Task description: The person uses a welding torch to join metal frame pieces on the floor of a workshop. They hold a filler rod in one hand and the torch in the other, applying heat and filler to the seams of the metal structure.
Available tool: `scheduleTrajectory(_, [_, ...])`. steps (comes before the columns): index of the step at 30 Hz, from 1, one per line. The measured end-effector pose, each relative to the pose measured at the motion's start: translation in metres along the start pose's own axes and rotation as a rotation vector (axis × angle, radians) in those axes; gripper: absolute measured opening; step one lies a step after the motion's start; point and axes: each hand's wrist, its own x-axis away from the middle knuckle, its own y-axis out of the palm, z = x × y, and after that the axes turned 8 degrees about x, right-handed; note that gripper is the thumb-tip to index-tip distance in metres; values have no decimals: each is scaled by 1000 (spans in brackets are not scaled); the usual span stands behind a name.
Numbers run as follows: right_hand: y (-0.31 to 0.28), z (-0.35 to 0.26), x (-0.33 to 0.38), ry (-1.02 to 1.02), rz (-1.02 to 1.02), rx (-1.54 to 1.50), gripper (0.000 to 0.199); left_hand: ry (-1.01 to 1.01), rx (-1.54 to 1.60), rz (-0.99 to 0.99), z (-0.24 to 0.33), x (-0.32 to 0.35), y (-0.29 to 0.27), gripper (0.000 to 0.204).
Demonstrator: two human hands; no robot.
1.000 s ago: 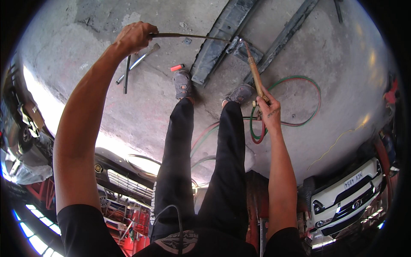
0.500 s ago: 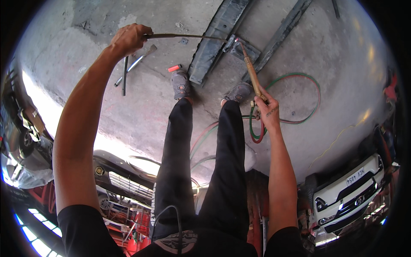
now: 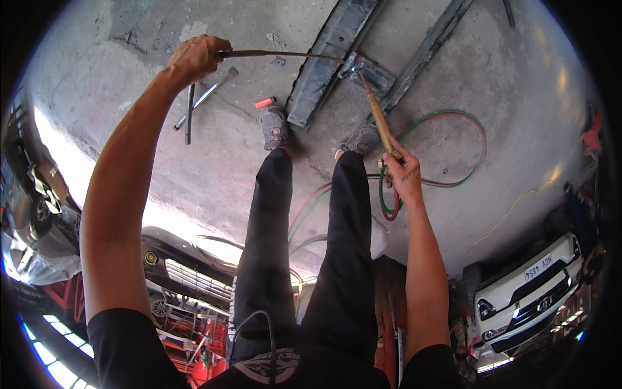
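My left hand (image 3: pixel 198 57) is closed round the handle end of a long, thin metal bar (image 3: pixel 278 54). The bar reaches right, across a dark steel beam (image 3: pixel 332 55), to a small metal block (image 3: pixel 371 72). In my right hand (image 3: pixel 403 174) is a brass gas torch (image 3: pixel 381 122). Its tip points up and left at the block's left end, close to the far end of the bar. Whether bar and block touch is too small to tell. Red and green hoses (image 3: pixel 483 139) run from the torch and loop over the floor.
A second steel beam (image 3: pixel 424 57) lies to the right of the block. Left of my feet are a chisel-like tool (image 3: pixel 207 96), a dark rod (image 3: pixel 189 115) and a red object (image 3: pixel 265 102). A white vehicle (image 3: pixel 528 295) stands at lower right, a dark bumper (image 3: pixel 188 262) at lower left.
The torch and my right hand have shifted slightly downward, and the tip has drawn a little toward me. The bright red glow at the tip is gone. My left hand stays almost still.
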Motion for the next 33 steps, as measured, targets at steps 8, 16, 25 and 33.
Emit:
scheduleTrajectory(8, [1,-10,8,98,-36,-67,49,5,-5,-12,2,2,-4,31])
scheduleTrajectory(16, [2,-19,14,143,-44,-30,49,-2,-4,-22,-1,-2,-2,33])
scheduleTrajectory(25, [0,-20,15,126,-48,-1,48,-1,-11,-25,-3,-4,-1,33])
scheduleTrajectory(33, [2,-20,17,140,-48,14,49,-34,-3,-30,3,-1,-3,35])
